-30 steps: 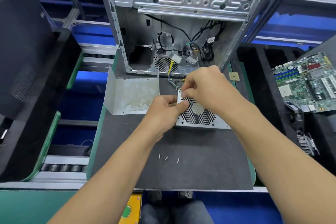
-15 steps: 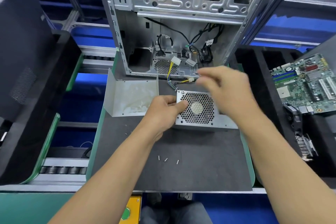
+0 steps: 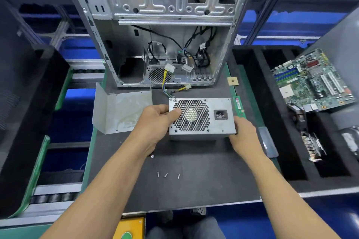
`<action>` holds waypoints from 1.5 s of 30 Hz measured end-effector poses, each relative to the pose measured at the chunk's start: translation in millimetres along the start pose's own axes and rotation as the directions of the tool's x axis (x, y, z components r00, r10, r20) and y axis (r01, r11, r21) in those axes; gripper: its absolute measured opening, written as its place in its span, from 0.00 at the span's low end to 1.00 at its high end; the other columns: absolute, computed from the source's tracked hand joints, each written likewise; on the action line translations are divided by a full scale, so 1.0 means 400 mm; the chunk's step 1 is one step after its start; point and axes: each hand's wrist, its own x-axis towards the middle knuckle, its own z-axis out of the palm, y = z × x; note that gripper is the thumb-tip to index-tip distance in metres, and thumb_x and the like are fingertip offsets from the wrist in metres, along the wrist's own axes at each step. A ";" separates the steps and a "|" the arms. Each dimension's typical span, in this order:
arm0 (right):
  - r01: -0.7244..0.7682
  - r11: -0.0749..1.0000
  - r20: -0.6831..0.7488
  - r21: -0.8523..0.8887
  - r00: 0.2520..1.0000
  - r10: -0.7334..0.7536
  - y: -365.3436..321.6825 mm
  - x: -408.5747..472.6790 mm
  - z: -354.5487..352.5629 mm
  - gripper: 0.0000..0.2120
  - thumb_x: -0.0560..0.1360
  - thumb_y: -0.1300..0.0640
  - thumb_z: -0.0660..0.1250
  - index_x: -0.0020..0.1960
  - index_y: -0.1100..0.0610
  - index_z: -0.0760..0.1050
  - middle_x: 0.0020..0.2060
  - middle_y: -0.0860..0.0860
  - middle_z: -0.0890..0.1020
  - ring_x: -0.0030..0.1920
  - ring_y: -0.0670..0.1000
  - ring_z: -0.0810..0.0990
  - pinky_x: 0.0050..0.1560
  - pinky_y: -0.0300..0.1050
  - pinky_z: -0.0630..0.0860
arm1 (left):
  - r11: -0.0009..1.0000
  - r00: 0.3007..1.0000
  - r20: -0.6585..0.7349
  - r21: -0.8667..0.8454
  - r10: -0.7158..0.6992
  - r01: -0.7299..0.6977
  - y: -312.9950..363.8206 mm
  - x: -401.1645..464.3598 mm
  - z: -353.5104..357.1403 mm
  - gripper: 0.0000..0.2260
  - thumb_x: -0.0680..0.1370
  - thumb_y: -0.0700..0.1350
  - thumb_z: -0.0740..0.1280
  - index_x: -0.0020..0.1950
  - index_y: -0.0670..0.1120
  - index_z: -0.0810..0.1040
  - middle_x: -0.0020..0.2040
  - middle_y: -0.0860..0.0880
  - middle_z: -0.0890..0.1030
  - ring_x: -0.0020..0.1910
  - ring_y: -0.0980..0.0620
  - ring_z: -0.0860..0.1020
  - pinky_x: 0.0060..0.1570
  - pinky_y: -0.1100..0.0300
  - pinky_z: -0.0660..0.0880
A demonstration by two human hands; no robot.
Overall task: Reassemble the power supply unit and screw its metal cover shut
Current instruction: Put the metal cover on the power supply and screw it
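The power supply unit (image 3: 217, 125) stands on the dark mat with its honeycomb fan grille and black power socket facing me. My left hand (image 3: 155, 124) grips its left edge, thumb on the grille. My right hand (image 3: 242, 134) holds its lower right corner. The bent metal cover (image 3: 124, 110) lies to the left, apart from the unit. Three loose screws (image 3: 166, 175) lie on the mat in front, and one more screw (image 3: 152, 156) sits by my left wrist. Yellow and black wires (image 3: 167, 85) run from behind the unit toward the case.
An open computer case (image 3: 165, 25) stands behind the unit. A memory stick (image 3: 239, 106) lies just right of it, a small chip (image 3: 232, 81) farther back. A black foam tray (image 3: 252, 87) on the right carries a motherboard (image 3: 312, 81). A clear plastic piece (image 3: 269, 143) sits by my right wrist.
My right hand has left the unit's top left corner and moved down to its lower right corner. The unit now shows its whole face, power socket included.
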 end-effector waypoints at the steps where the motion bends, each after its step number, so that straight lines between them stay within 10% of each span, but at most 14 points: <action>1: -0.005 0.999 -0.077 0.046 0.997 0.009 -0.002 -0.004 -0.016 0.10 0.75 0.62 0.68 0.55 0.55 0.82 0.45 0.51 0.83 0.43 0.49 0.76 0.43 0.38 0.66 | 1.000 1.000 -0.002 0.001 0.000 0.000 0.000 0.000 0.001 0.10 0.80 0.40 0.68 0.59 0.37 0.81 0.51 0.43 0.86 0.53 0.45 0.84 0.63 0.47 0.77; 9: 0.305 0.575 -0.539 0.759 0.790 0.293 -0.152 0.009 -0.259 0.15 0.78 0.42 0.62 0.37 0.49 0.71 0.27 0.44 0.78 0.28 0.46 0.71 0.32 0.40 0.70 | 1.000 1.000 0.001 -0.025 0.000 0.000 0.000 0.000 0.004 0.09 0.81 0.40 0.68 0.58 0.38 0.81 0.50 0.44 0.86 0.52 0.46 0.85 0.63 0.47 0.77; 19: 0.336 0.563 -0.326 0.755 0.938 -0.122 -0.431 0.029 -0.184 0.10 0.82 0.50 0.63 0.45 0.52 0.65 0.32 0.57 0.82 0.29 0.58 0.83 0.27 0.48 0.79 | 0.999 1.000 0.018 -0.050 0.011 -0.010 0.000 0.002 0.001 0.10 0.80 0.38 0.68 0.59 0.37 0.81 0.51 0.42 0.86 0.54 0.43 0.84 0.63 0.45 0.77; 40: 0.369 0.670 -0.303 0.645 0.927 -0.220 -0.446 0.030 -0.154 0.11 0.81 0.51 0.63 0.44 0.52 0.63 0.31 0.56 0.81 0.27 0.54 0.82 0.25 0.43 0.76 | 0.994 0.999 0.052 -0.113 0.011 -0.005 -0.016 0.016 -0.005 0.08 0.80 0.38 0.67 0.58 0.37 0.82 0.47 0.43 0.87 0.48 0.46 0.85 0.55 0.50 0.81; 45: 0.491 0.784 -0.304 0.380 0.867 -0.395 -0.483 0.016 -0.179 0.15 0.77 0.49 0.70 0.43 0.59 0.70 0.31 0.52 0.81 0.34 0.48 0.83 0.35 0.48 0.79 | 0.994 0.999 0.045 -0.111 0.020 -0.015 -0.017 0.017 -0.003 0.08 0.80 0.38 0.68 0.57 0.37 0.82 0.48 0.43 0.86 0.45 0.48 0.85 0.51 0.54 0.81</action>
